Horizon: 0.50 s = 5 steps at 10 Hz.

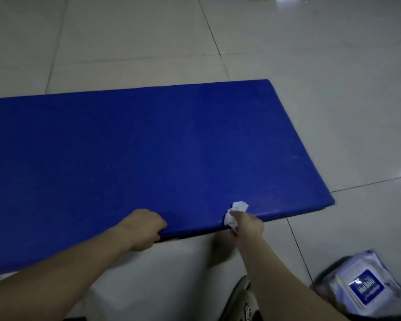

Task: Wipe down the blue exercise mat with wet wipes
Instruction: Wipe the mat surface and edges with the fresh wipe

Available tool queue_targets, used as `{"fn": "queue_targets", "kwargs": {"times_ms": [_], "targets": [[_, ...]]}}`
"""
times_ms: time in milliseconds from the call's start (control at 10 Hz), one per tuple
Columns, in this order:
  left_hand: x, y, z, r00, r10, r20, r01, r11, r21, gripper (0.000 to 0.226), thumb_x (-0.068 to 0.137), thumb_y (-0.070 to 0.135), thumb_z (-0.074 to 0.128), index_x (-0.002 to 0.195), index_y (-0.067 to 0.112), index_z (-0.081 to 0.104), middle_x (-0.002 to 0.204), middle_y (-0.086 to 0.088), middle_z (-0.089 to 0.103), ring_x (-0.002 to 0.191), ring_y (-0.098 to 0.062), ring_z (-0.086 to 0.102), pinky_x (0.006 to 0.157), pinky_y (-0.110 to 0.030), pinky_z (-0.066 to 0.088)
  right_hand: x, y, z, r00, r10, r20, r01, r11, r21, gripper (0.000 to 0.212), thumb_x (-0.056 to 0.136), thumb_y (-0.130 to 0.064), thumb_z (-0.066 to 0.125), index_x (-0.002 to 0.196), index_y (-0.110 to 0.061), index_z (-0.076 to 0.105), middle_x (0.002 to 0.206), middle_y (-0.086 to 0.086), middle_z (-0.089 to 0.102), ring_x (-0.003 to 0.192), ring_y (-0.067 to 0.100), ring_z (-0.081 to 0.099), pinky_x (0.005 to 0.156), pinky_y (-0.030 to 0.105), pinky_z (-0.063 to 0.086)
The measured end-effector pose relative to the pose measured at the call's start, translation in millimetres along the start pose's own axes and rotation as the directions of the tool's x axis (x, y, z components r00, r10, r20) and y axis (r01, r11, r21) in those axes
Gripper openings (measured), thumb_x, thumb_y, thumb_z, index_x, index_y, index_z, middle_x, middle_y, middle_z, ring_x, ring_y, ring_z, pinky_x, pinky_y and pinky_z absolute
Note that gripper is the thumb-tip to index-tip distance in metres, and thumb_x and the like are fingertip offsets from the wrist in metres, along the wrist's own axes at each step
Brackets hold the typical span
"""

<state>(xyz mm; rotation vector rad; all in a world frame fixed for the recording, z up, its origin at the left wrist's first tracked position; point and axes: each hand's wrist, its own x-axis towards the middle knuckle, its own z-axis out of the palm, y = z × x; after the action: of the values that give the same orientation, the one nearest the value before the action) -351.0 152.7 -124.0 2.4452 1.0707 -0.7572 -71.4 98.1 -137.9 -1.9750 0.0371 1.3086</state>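
The blue exercise mat (137, 147) lies flat on the tiled floor (333, 89). The left hand (142, 229) grips the mat's near edge, with its fingers curled around it. The right hand (248, 224) clenches a crumpled white wet wipe (235, 213) and presses it on the same edge. A pack of wet wipes (361, 288) lies on the floor near the right forearm, beside a shoe (241, 300).

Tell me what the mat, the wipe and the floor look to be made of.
Mat: likely foam under a smooth blue vinyl-like cover; thick edge, faint sheen.
Wipe: soft white nonwoven cloth or paper, crumpled in the right hand.
Floor: glossy pale tile, ceramic by the look; grout lines and light glare.
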Motion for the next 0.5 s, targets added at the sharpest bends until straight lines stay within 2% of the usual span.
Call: {"fn": "queue_targets", "kwargs": {"times_ms": [100,200,300,400,500], "targets": [[3.6,8.2,3.0,1.0,-0.004,-0.005,0.005,0.999,0.049,0.015,0.098,0.029,0.049,0.096,0.019,0.06,0.094,0.002,0.062,0.085,-0.019,0.059,0.073,-0.032,0.042,-4.9,-12.9,-6.6,0.999,-0.043,-0.008,0.043,0.999,-0.014,0.013,0.084,-0.004,0.069,0.078,-0.008,0.059,0.07,0.006,0.059,0.06,0.019,0.057,0.069,0.039,0.053],[9.1,18.8,6.9,0.999,-0.037,-0.035,0.038,0.999,0.039,0.016,0.1,0.029,0.049,0.103,0.019,0.06,0.099,0.002,0.062,0.089,-0.018,0.059,0.077,-0.031,0.044,-4.0,-16.3,-5.5,0.989,-0.117,-0.086,0.114,0.993,-0.036,0.008,0.085,-0.009,0.067,0.085,-0.002,0.063,0.07,0.006,0.06,0.061,0.02,0.059,0.068,0.038,0.055],[11.3,29.6,5.5,0.997,0.011,-0.076,-0.012,1.0,-0.018,0.015,0.102,0.036,0.048,0.1,0.023,0.054,0.097,0.006,0.058,0.087,-0.014,0.054,0.078,-0.03,0.043,-6.4,-21.9,-8.3,0.972,-0.067,-0.227,0.063,0.998,-0.023,0.035,0.091,-0.039,0.065,0.091,-0.005,0.057,0.081,0.005,0.063,0.075,0.021,0.065,0.077,0.039,0.059],[17.1,53.4,-1.2,0.989,0.101,-0.108,-0.104,0.994,-0.019,0.016,0.102,0.038,0.048,0.1,0.023,0.053,0.097,0.005,0.057,0.087,-0.016,0.053,0.073,-0.031,0.036,2.0,-24.8,-29.4,0.939,-0.059,-0.34,0.064,0.998,0.003,0.037,0.094,-0.051,0.06,0.086,-0.016,0.053,0.088,0.006,0.064,0.078,0.022,0.065,0.071,0.038,0.055],[31.7,82.3,-2.5,0.983,0.167,-0.078,-0.166,0.986,0.011,0.019,0.101,0.036,0.049,0.105,0.02,0.058,0.1,0.001,0.06,0.09,-0.02,0.057,0.075,-0.033,0.04,9.2,-19.4,-51.5,0.897,-0.111,-0.428,0.083,0.993,-0.083,0.045,0.098,-0.058,0.047,0.09,-0.014,0.056,0.093,0.009,0.063,0.078,0.024,0.061,0.072,0.041,0.051]]}}
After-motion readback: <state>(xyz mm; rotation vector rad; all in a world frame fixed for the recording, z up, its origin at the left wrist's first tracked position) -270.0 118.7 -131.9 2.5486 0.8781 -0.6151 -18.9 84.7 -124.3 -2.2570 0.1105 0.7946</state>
